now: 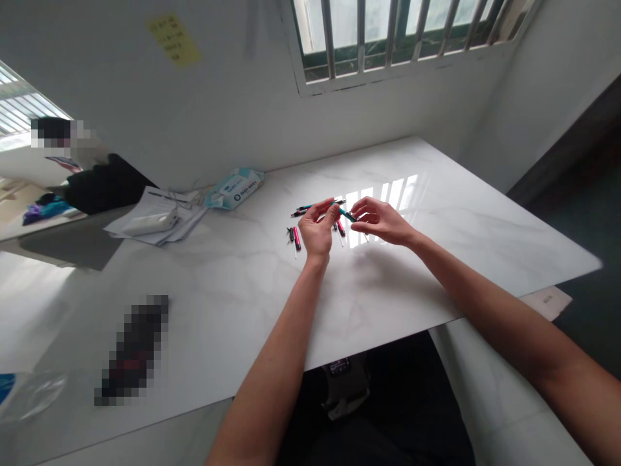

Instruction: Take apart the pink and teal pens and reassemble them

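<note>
Above the marble-patterned table (388,278), my left hand (317,232) pinches a slim teal pen (345,212) between thumb and fingers. The fingers of my right hand (381,220) curl round the pen's lower right end, which they partly cover. On the table to the left of my left hand lie a red pen part (297,238) and a short black piece (290,234), with a thin white stick below them. Another red and black piece (340,229) shows between my hands. Several dark and teal pens (301,211) lie behind my left hand, partly hidden by it.
A wipes packet (236,188) sits by the wall, beside papers (145,226) carrying a white device (152,222). A blurred dark object (133,353) lies at front left, near clear plastic (36,395). Another person (107,181) is at far left. The table's right edge is beyond my right arm.
</note>
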The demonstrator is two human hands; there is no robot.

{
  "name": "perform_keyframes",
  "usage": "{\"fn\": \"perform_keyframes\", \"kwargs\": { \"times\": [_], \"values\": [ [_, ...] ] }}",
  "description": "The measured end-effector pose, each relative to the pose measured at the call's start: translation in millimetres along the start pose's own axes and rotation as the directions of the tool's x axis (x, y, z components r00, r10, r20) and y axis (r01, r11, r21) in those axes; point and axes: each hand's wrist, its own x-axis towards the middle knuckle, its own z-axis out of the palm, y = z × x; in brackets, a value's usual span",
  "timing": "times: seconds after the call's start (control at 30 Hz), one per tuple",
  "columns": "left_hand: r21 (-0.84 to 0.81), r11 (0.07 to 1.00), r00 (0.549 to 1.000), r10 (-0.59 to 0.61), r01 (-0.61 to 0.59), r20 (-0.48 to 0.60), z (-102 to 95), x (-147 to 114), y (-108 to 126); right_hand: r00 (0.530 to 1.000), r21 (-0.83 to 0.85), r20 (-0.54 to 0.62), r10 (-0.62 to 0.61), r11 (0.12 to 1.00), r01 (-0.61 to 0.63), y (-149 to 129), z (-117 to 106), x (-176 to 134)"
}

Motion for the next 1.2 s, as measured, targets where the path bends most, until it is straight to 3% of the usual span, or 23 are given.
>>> {"fn": "perform_keyframes", "kwargs": {
  "times": [0.07, 0.17, 0.27, 0.4, 0.53, 0.7, 0.8, 0.87, 1.0, 1.1, 1.2],
  "values": [
    [-0.046, 0.998, 0.999, -0.035, 0.035, -0.001, 1.0, 0, -1, 0.999, 0.056, -0.033, -0.013, 0.998, 0.015, 1, 4, 0],
    [-0.090, 0.989, 0.993, -0.113, 0.115, 0.028, 3.3, -3, -2, 0.985, 0.109, -0.169, -0.020, 0.993, 0.039, 3, -2, 4],
    [-0.121, 0.956, 0.957, -0.251, 0.269, 0.144, 8.9, -10, -2, 0.958, 0.176, -0.285, 0.014, 0.984, 0.038, 3, -14, 9],
    [-0.158, 0.897, 0.890, -0.358, 0.412, 0.283, 20.1, -24, -3, 0.950, 0.275, -0.307, 0.052, 0.961, 0.036, 3, -22, 12],
    [-0.150, 0.876, 0.869, -0.407, 0.458, 0.281, 24.5, -29, -5, 0.949, 0.233, -0.309, 0.060, 0.972, 0.015, 4, -24, 12],
    [-0.096, 0.897, 0.888, -0.405, 0.432, 0.219, 18.6, -23, -5, 0.924, 0.083, -0.380, 0.028, 0.997, 0.004, 9, -41, 13],
    [-0.032, 0.913, 0.899, -0.395, 0.408, 0.191, 16.2, -20, -3, 0.877, -0.181, -0.480, -0.031, 0.981, -0.064, 16, -57, 14],
    [0.019, 0.928, 0.910, -0.368, 0.371, 0.190, 16.0, -19, -1, 0.854, -0.388, -0.517, -0.054, 0.904, -0.178, 23, -67, 13],
    [0.123, 0.958, 0.936, -0.280, 0.259, 0.213, 15.5, -17, 2, 0.880, -0.604, -0.469, 0.073, 0.701, -0.379, 35, -78, 9],
    [0.229, 0.969, 0.954, -0.152, 0.092, 0.257, 12.6, -15, 3, 0.903, -0.675, -0.392, 0.174, 0.613, -0.411, 40, -82, 7],
    [0.357, 0.931, 0.957, -0.033, -0.076, 0.290, 9.3, -15, 4, 0.907, -0.699, -0.358, 0.222, 0.581, -0.418, 41, -84, 7]
  ]
}}
